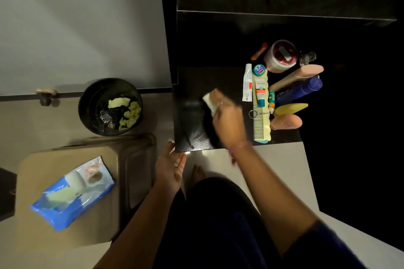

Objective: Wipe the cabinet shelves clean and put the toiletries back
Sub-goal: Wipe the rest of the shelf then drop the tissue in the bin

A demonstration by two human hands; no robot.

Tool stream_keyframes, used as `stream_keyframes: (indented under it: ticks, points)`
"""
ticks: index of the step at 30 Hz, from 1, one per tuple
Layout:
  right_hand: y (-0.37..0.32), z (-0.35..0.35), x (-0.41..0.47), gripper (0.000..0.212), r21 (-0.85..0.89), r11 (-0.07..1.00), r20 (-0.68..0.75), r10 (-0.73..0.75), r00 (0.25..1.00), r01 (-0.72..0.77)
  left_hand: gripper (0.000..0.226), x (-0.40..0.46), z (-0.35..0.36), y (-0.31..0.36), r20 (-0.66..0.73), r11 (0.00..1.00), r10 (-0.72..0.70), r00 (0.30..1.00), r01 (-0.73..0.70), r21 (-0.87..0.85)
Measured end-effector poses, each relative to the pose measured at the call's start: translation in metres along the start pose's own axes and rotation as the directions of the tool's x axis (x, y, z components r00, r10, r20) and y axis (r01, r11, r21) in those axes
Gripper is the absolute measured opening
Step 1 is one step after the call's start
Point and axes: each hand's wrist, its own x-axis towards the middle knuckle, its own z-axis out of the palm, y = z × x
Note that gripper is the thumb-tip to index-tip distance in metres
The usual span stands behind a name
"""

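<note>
My right hand (227,118) presses a folded pale wipe (209,100) onto the black shelf (190,116), whose surface shows wet streaks near its front edge. My left hand (170,167) hovers open just below the shelf's front left corner, holding nothing. The toiletries crowd the shelf's right side: a cream comb (261,116), a white tube (247,83), a small Himalaya tube (260,93), a round blue tin (260,70), a red-lidded jar (282,55), a dark blue bottle (300,89), a peach bottle (299,75) and a yellow bottle (290,109).
A black bin (87,107) holding used wipes stands on the floor to the left. A blue wipes pack (72,194) lies open on a beige stool (43,236). A higher black shelf (284,15) runs above. A door stopper (46,95) sits by the white wall.
</note>
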Motion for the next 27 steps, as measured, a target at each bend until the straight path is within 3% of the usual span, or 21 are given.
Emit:
stream_keyframes:
  ticks: [2, 3, 4, 6, 9, 12, 14, 16, 18, 21, 23, 27]
  points:
    - [0.009, -0.004, 0.043, 0.048, -0.125, 0.992, 0.074, 0.008, 0.997, 0.001, 0.034, -0.003, 0.001, 0.000, 0.001, 1.000, 0.003, 1.000, -0.003, 0.012]
    - [0.014, 0.002, 0.055, 0.050, -0.192, 0.981, 0.139, 0.016, 0.990, 0.011, 0.027, -0.004, 0.002, 0.000, 0.005, 1.000, 0.008, 1.000, -0.008, 0.016]
    - [0.018, 0.012, 0.057, 0.052, -0.240, 0.970, 0.178, 0.018, 0.984, 0.026, 0.018, -0.004, 0.002, 0.001, 0.008, 1.000, 0.010, 1.000, -0.010, 0.014]
    - [0.019, 0.037, 0.038, 0.057, -0.287, 0.955, 0.189, -0.020, 0.982, 0.074, 0.022, 0.000, 0.001, 0.000, 0.008, 1.000, 0.007, 1.000, -0.007, 0.002]
    - [0.013, 0.069, -0.036, 0.058, -0.291, 0.934, 0.147, -0.169, 0.975, 0.205, 0.023, 0.000, -0.003, -0.001, 0.045, 1.000, -0.004, 0.999, 0.004, 0.002]
    - [0.006, 0.077, -0.106, 0.058, -0.264, 0.903, 0.281, -0.263, 0.923, 0.338, 0.013, 0.001, -0.005, 0.000, 0.040, 0.999, -0.022, 0.999, 0.021, 0.030]
    - [0.002, 0.076, -0.131, 0.056, -0.225, 0.907, 0.386, -0.252, 0.888, 0.355, 0.020, 0.003, -0.006, 0.000, 0.066, 0.997, -0.036, 0.997, 0.031, 0.069]
    - [-0.002, 0.063, -0.138, 0.053, -0.194, 0.907, 0.396, -0.277, 0.876, 0.375, 0.025, 0.002, -0.006, -0.001, 0.085, 0.995, -0.035, 0.996, 0.026, 0.097]
    - [-0.001, 0.039, -0.130, 0.052, -0.178, 0.935, 0.300, -0.245, 0.922, 0.307, 0.015, 0.003, -0.006, 0.000, 0.065, 0.998, -0.018, 0.998, 0.013, 0.069]
    - [0.018, 0.000, -0.094, 0.058, -0.133, 0.989, 0.069, -0.059, 0.996, 0.068, 0.019, 0.002, -0.005, -0.001, 0.041, 1.000, -0.014, 0.999, 0.013, 0.027]
    - [0.026, -0.025, -0.056, 0.057, -0.156, 0.986, -0.054, 0.044, 0.998, -0.052, 0.017, 0.000, -0.006, -0.001, 0.005, 0.999, -0.007, 1.000, 0.007, 0.039]
    - [0.050, -0.017, -0.009, 0.047, -0.276, 0.961, 0.096, 0.029, 0.995, -0.002, 0.019, -0.003, -0.005, -0.004, -0.002, 1.000, -0.012, 1.000, 0.012, 0.012]
